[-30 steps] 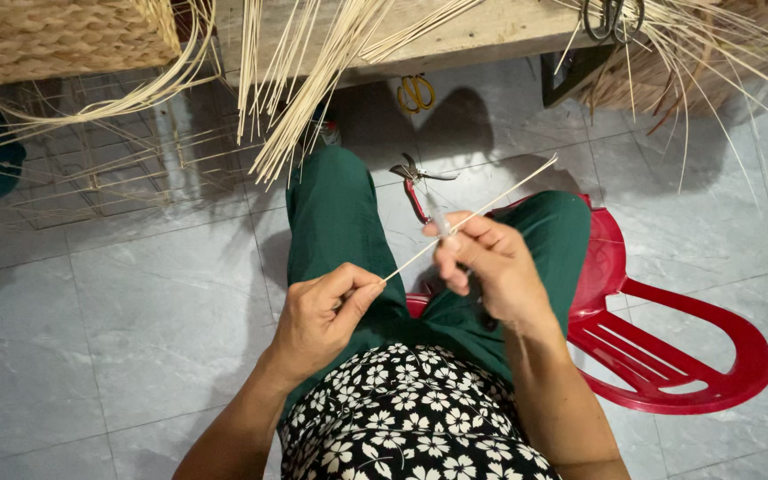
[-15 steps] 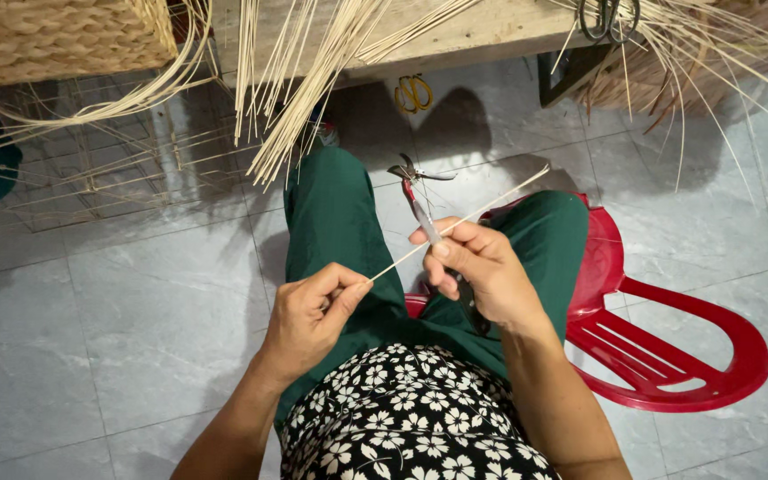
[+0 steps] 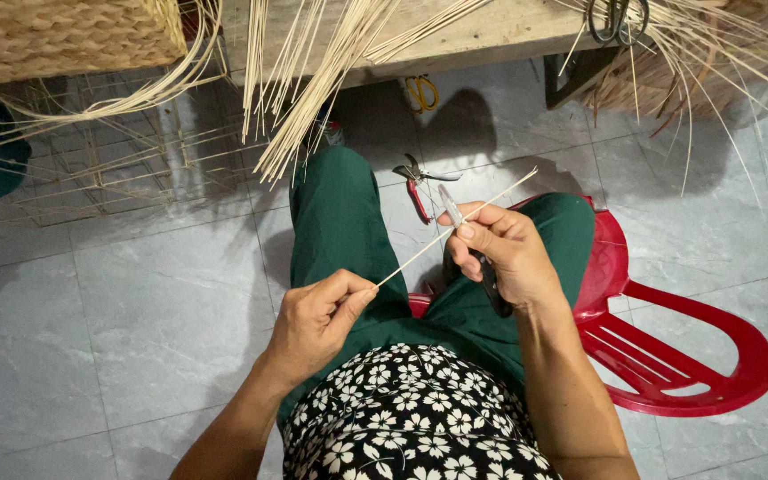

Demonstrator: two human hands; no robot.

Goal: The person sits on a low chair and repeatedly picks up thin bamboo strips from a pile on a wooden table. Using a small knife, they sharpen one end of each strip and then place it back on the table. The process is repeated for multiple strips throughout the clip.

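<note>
Head view: working left to right, a woven basket [image 3: 64,36] occupies the upper left corner, with a wire frame [image 3: 108,169] on the tiled floor [image 3: 135,302] beneath it. Loose pale strips [image 3: 313,98] hang over the front edge of the wooden bench [image 3: 491,36]. The left hand [image 3: 313,324] is closed in a pinch, thumb against forefinger, on the lower end of a thin pale reed [image 3: 428,244]. The reed's long axis runs diagonally, rising from lower left to upper right above the green-trousered lap, its free tip pointing toward the bench. The right hand [image 3: 504,253] is curled shut around a knife [image 3: 468,240], dark handle in the palm, blade projecting up-left and lying against the reed past its midpoint; this hand is the nearer one to the free end. Red-handled pliers [image 3: 420,182] lie on the floor between the knees. Yellow-handled scissors [image 3: 420,92] lie under the bench edge. A red plastic stool [image 3: 686,356] extends to the right. No packages, labels or signs appear.
</note>
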